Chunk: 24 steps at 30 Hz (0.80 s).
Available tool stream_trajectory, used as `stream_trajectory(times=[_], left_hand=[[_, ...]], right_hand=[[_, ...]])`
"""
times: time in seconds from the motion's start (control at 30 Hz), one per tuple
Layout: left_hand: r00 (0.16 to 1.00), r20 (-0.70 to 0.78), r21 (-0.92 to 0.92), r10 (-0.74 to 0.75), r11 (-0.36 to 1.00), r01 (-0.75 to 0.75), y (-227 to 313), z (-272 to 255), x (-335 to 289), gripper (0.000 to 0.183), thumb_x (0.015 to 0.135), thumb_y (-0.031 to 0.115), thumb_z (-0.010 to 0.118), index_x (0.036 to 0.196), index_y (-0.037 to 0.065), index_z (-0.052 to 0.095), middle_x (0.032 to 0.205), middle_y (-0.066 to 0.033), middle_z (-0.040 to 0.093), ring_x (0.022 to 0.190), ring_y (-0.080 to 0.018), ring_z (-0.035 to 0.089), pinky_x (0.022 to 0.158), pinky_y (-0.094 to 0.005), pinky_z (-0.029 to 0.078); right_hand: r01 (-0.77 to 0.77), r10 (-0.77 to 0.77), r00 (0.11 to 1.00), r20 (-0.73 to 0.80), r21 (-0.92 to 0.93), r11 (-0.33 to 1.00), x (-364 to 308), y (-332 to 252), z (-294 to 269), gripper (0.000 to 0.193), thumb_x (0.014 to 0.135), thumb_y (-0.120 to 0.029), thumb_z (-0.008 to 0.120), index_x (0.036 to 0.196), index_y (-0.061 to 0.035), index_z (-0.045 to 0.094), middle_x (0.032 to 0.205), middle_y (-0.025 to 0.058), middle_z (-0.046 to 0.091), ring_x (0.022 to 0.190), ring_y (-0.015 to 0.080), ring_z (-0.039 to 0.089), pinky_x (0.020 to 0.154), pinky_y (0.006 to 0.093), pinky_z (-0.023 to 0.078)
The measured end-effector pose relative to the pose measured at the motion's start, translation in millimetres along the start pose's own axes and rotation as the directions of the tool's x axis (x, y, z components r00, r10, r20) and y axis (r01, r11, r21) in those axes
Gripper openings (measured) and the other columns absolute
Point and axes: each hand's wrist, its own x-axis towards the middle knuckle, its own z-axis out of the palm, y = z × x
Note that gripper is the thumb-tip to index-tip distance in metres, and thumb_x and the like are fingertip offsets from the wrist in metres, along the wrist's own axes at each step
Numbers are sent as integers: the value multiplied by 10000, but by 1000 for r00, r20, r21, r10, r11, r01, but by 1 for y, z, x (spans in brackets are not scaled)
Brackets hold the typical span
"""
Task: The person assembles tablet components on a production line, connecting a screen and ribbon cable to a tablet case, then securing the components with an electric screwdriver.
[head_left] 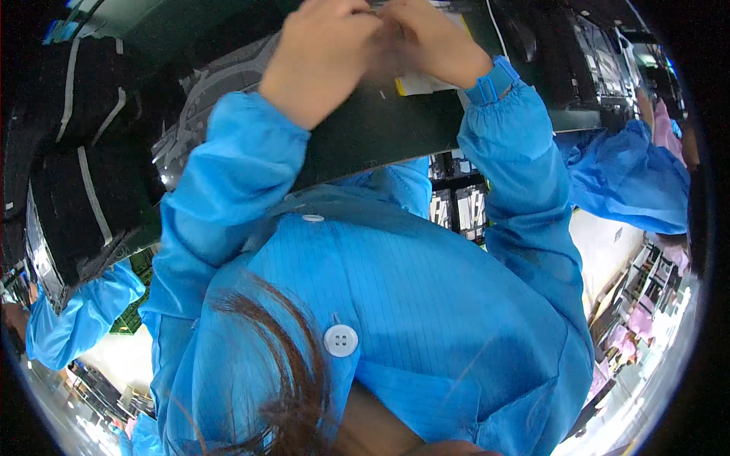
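My left hand (323, 57) and my right hand (441, 39) come together at the upper edge of the head view, above a dark green work surface (357, 129). The fingers of both are curled in and meet between the hands, partly smeared by motion. Whatever they pinch is hidden or too small to name. A blue wrist strap (493, 82) circles my right wrist, just past the elastic cuff of my blue sleeve. Under my right hand lies a pale sheet with a yellow edge (418, 86).
A clear moulded plastic tray (220, 87) lies left of my left hand. Further left are black sheets with pale strips (87, 190). Co-workers' blue sleeves show at right (631, 178) and left (84, 311). Black trays with pale parts (460, 201) sit below the table edge.
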Motion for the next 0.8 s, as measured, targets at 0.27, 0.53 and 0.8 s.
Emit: stream_trajectory(times=[0.27, 0.53, 0.8], left_hand=[[991, 88, 254, -104, 964, 79, -64, -76, -8, 355, 797, 291, 612, 1042, 36, 579, 1077, -156, 558, 1009, -301, 519, 900, -364, 403], [959, 123, 94, -254, 965, 243, -99, -56, -43, 564, 728, 411, 671, 1139, 47, 544, 1092, -192, 561, 1024, -344, 526, 895, -389, 416], [905, 208, 49, -370, 928, 368, -57, -59, -33, 526, 724, 354, 680, 1129, 48, 542, 1089, -176, 545, 1020, -334, 517, 894, -380, 411]], right_hand=[[316, -309, 949, -68, 157, 936, 4, 5, -19, 436, 698, -203, 686, 1067, 2, 577, 912, 157, 575, 808, 229, 561, 707, 327, 455], [274, -291, 955, -49, -222, 936, 36, 14, 11, 209, 732, -157, 651, 924, -77, 633, 877, 92, 576, 877, 247, 551, 767, 326, 449], [130, -117, 988, -102, 140, 981, 24, 15, -3, 218, 718, -192, 693, 888, -62, 648, 764, 56, 604, 678, 151, 539, 642, 298, 451]])
